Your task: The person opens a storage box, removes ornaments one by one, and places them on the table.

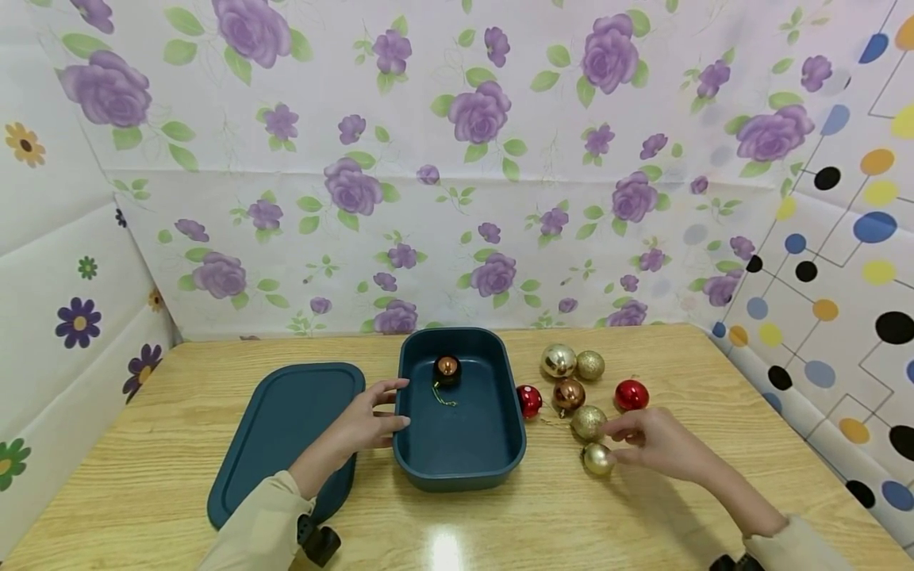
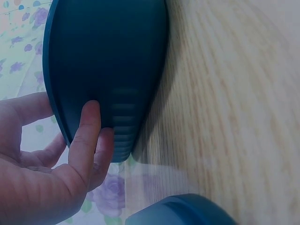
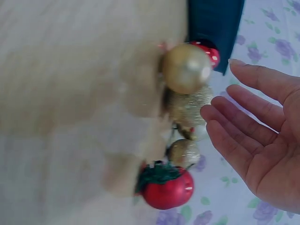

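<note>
A dark teal box [image 1: 467, 476] stands in the middle of the wooden table. My left hand [image 1: 371, 420] holds its left rim, with fingertips over the edge and other fingers against the outer wall [image 2: 103, 51]. Inside lies a copper Christmas bauble [image 1: 447, 367] with a gold cord. My right hand [image 1: 660, 446] reaches toward a shiny gold bauble [image 1: 598, 459] and a glittery gold bauble [image 1: 589, 423]. Its fingers [image 3: 262, 110] are spread beside them, holding nothing. Near these lie a red dotted bauble [image 1: 529, 401], a copper bauble [image 1: 569, 395] and a red bauble [image 1: 631, 395].
The matching teal lid [image 1: 300, 420] lies left of the box, partly under the left forearm. Another shiny gold bauble [image 1: 558, 361] and a glittery gold one [image 1: 590, 365] sit at the back right. Patterned cloth walls [image 1: 428, 222] enclose the table [image 1: 543, 523] at the back and sides.
</note>
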The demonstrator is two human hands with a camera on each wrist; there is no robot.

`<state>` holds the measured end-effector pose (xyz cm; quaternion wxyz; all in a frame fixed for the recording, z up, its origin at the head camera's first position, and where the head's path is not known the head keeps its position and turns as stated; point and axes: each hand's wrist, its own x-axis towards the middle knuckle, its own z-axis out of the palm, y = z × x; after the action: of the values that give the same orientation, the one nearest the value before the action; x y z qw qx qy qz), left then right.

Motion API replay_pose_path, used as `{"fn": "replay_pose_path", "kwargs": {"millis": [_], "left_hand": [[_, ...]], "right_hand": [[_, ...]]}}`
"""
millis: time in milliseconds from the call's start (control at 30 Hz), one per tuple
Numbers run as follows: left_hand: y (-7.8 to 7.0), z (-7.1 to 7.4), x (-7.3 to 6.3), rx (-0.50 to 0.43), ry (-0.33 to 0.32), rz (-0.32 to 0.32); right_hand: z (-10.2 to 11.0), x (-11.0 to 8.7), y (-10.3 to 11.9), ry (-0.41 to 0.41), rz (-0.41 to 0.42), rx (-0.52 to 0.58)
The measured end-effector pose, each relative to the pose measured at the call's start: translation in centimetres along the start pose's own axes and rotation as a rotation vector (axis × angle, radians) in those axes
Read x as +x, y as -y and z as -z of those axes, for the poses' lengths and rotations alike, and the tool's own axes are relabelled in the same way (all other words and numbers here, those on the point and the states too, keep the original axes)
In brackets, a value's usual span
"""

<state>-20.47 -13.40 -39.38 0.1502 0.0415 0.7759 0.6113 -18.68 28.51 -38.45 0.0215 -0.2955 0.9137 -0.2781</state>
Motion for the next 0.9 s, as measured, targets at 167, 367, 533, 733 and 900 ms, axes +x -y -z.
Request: {"fn": "replay_pose_path", "kwargs": {"millis": [167,367,533,733,900], "left_hand": [[0.0,0.0,0.1,-0.005,-0.008,0.006],[0.0,0.0,0.1,-0.005,-0.008,0.0],[-0.1,0.0,0.1,-0.007,-0.002,-0.001],[-0.1,-0.1,0.0,-0.017,-0.004,0.005],[0.0,-0.1,0.0,-0.034,0.008,0.002]], "right_hand": [[0.8,0.6,1.1,-0.03,0.01,0.05],[1.1,2.4,2.8,-0.08,0.011,0.076],[0.5,4.6,4.3,-0.082,0.015,0.154],[-0.7,7.8,5.9,-0.124,0.003,0.193],[-2.0,10.3,6.7,-0.137,-0.043,0.29]]}}
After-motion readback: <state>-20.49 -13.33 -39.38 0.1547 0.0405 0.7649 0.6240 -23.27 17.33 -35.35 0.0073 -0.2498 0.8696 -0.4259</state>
